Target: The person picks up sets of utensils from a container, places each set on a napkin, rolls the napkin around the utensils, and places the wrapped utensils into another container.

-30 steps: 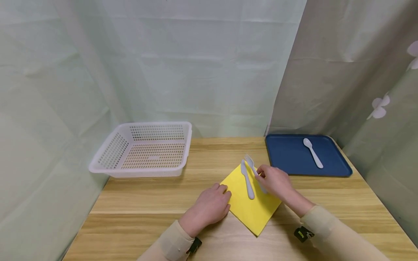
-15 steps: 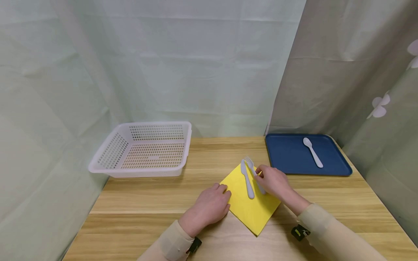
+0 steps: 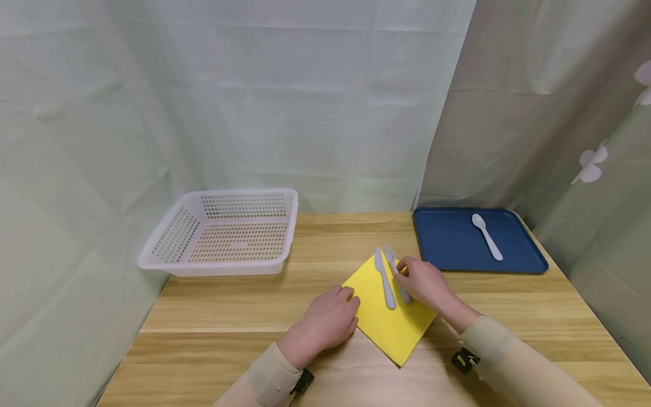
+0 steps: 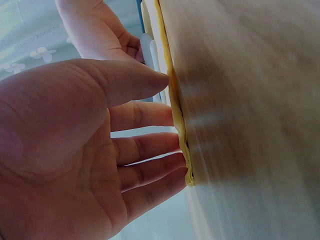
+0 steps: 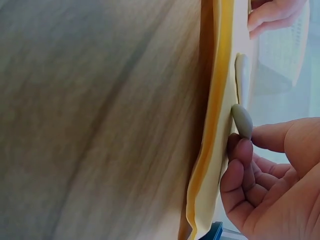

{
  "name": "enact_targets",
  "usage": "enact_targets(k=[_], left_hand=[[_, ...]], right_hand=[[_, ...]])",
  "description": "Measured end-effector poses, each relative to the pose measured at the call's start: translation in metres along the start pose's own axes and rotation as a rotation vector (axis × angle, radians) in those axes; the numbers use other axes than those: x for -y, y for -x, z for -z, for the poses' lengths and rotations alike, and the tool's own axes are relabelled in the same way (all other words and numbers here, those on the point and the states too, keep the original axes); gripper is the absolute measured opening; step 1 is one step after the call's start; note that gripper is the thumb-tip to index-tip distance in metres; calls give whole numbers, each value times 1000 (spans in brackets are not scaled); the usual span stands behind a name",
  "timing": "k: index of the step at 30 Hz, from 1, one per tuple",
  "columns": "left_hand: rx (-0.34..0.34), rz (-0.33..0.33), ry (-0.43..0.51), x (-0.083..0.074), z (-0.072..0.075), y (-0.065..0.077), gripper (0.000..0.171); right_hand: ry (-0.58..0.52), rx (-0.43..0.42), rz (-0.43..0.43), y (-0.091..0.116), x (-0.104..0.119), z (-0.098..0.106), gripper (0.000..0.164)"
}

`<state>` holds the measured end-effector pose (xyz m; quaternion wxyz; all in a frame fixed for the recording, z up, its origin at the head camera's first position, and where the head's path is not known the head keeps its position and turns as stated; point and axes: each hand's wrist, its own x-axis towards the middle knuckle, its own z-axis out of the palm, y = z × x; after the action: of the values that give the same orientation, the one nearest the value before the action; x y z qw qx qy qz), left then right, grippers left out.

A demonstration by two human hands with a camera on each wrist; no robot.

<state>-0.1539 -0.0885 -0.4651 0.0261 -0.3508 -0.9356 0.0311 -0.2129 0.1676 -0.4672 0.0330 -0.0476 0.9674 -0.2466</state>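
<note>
A folded yellow napkin (image 3: 394, 336) lies cornerwise on the wooden table. On it rests a pale grey knife (image 3: 385, 282), with a matching fork (image 3: 390, 258) just to its right. My right hand (image 3: 423, 281) pinches the fork's handle between thumb and fingers; the grip shows again at the handle end (image 5: 242, 121) in the right wrist view. At the napkin's left edge, my left hand (image 3: 329, 317) presses with its fingers nearly straight. The left wrist view has those fingertips (image 4: 170, 116) and the thumb right at the napkin's edge (image 4: 175, 100).
A white perforated basket (image 3: 282, 265) stands at the back left. At the back right, a blue tray (image 3: 439, 240) bears a pale spoon (image 3: 486, 237). Curtains (image 3: 325, 102) hang behind the table and along both sides.
My right hand has shifted slightly left with the fork, whose tines have come a little nearer and whose handle lies closer to the knife. The left hand has stayed in place.
</note>
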Motion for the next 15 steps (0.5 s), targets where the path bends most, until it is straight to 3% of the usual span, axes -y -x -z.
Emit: enact_targets(k=[15], left_hand=[[7, 1, 0, -1, 3, 0, 30]], right_hand=[[41, 5, 28, 1, -3, -3, 34]])
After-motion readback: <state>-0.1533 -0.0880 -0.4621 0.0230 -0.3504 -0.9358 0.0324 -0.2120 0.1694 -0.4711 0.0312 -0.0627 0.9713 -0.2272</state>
